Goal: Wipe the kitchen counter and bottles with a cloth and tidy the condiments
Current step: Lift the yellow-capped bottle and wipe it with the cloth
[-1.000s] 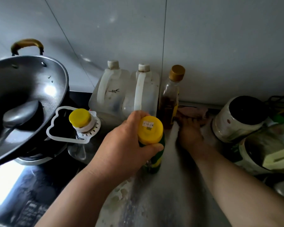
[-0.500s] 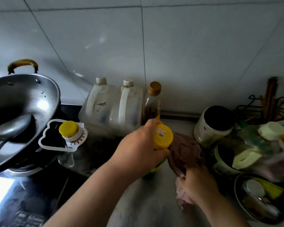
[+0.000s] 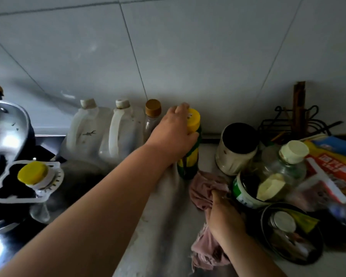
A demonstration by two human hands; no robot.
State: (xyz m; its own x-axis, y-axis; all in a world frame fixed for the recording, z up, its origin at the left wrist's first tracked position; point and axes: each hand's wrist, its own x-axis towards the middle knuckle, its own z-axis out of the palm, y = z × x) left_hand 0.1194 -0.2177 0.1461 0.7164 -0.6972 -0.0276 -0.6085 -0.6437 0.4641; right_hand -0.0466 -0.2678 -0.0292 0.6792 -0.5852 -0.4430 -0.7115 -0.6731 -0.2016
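My left hand (image 3: pixel 175 134) grips the neck of a green bottle with a yellow cap (image 3: pixel 190 156), upright near the back wall, to the right of a brown-capped bottle (image 3: pixel 152 118). A pink cloth (image 3: pixel 203 193) lies bunched on the pale counter (image 3: pixel 164 226), and my right hand (image 3: pixel 225 218) is closed on it. Two white jugs (image 3: pixel 106 134) stand in a row left of the brown-capped bottle.
A wok (image 3: pixel 4 128) sits on the stove at left, with a yellow-capped oil bottle (image 3: pixel 33 173) lying beside it. At right stand a white jar with a dark lid (image 3: pixel 237 148), a glass bottle (image 3: pixel 288 162), a green-labelled tub (image 3: pixel 246 192), a dark bowl (image 3: pixel 292 232), packets and a wire rack (image 3: pixel 300 120).
My left hand has carried the yellow-capped bottle back toward the wall, beside the brown-capped bottle. My right hand has drawn the cloth toward me along the counter.
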